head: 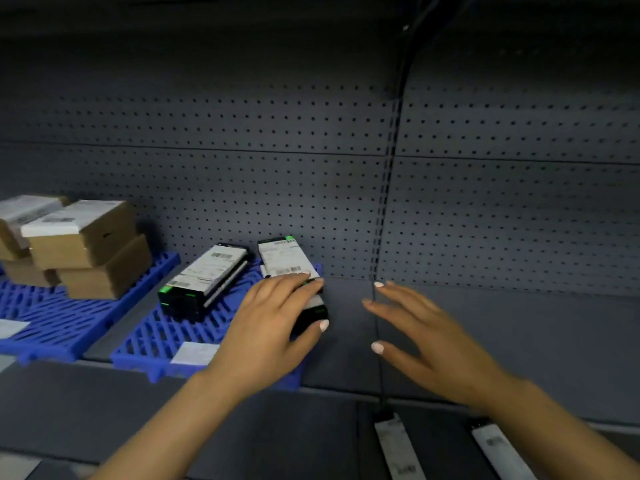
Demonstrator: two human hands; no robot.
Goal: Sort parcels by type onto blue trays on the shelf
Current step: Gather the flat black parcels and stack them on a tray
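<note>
Two blue slatted trays lie on the grey shelf. The middle tray (162, 336) carries black parcels with white labels and green tabs: one stack (204, 280) at its left, another black parcel (287, 263) at its right rear. My left hand (273, 327) rests on the near end of that right parcel, fingers wrapped over its top and thumb on its side. My right hand (426, 341) hovers just right of it over bare shelf, fingers spread, holding nothing. The left tray (59, 320) holds several brown cardboard boxes (86, 247) with white labels.
A perforated grey back panel stands behind the shelf, with a vertical upright (388, 209) splitting it. White price labels (194, 353) hang on the tray fronts. On the lower shelf at the bottom right lie two more labelled parcels (398, 448).
</note>
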